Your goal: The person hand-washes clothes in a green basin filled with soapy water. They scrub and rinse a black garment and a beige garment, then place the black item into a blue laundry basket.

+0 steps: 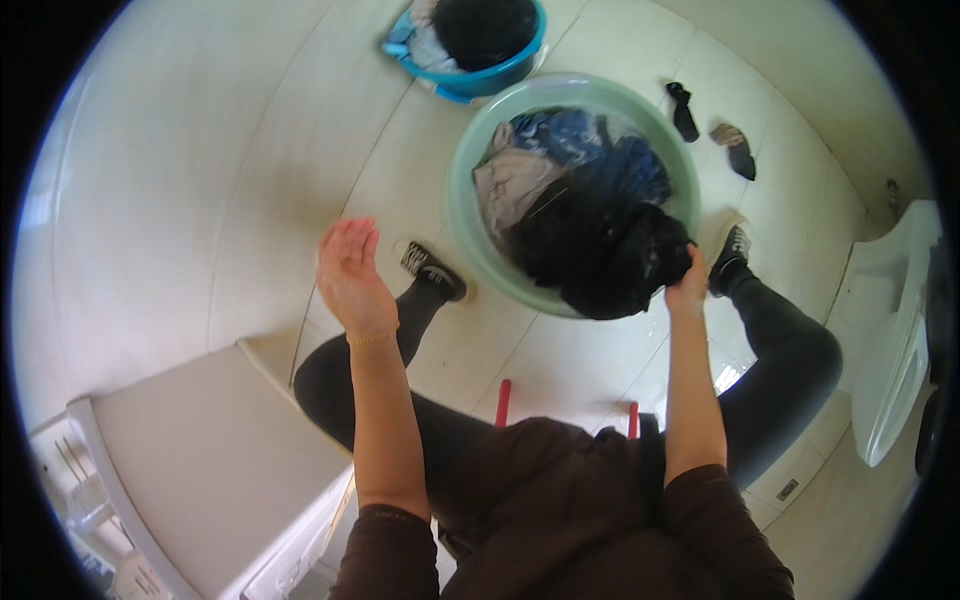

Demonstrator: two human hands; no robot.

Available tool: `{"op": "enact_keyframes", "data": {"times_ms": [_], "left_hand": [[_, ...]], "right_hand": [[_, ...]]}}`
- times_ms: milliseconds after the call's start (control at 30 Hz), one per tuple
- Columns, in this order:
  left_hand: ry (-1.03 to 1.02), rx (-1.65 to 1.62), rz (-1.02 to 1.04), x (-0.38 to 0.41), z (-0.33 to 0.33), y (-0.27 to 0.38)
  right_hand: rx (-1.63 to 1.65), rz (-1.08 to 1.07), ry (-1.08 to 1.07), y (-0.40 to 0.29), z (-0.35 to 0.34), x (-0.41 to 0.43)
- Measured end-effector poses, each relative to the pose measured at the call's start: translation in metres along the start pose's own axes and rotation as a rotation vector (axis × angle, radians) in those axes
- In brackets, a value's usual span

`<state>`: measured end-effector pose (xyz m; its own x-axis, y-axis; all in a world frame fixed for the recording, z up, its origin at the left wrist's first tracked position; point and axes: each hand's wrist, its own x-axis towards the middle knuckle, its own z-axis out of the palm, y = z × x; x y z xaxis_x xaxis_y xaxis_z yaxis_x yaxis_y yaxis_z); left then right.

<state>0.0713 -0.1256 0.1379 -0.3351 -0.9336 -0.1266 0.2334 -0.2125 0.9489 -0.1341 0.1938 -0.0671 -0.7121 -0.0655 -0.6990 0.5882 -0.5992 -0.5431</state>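
Note:
My right hand grips a wet black garment at the near right rim of a light green plastic basin. Part of that garment hangs over the rim. Inside the basin, a beige cloth lies on the left and dark blue clothing at the back, with some suds among them. My left hand is raised to the left of the basin, apart from it. It holds nothing, and its fingers are extended.
Behind the basin stands a blue tub with light cloths and a large black item. Two dark socks, one near and one farther, lie on the tiles at right. A white ceramic fixture juts in at right; a pale cabinet stands at left.

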Motion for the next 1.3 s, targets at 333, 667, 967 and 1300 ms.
{"op": "enact_keyframes", "data": {"times_ms": [333, 667, 967, 1300], "left_hand": [[-1.689, 1.805, -0.431, -0.013, -0.058, -0.085], [-1.387, 1.297, -1.328, -0.078, -0.063, -0.034], [-0.799, 0.142, -1.204, -0.024, -0.019, -0.017], [-0.672, 0.132, -0.948, 0.016, 0.001, -0.043]], "right_hand": [[-0.131, 0.044, -0.096, 0.006, 0.01, -0.005], [-0.065, 0.012, -0.109, 0.001, 0.006, -0.015], [-0.028, 0.058, -0.128, 0.001, 0.002, -0.01], [-0.042, 0.072, -0.128, 0.001, 0.006, -0.011]]}}
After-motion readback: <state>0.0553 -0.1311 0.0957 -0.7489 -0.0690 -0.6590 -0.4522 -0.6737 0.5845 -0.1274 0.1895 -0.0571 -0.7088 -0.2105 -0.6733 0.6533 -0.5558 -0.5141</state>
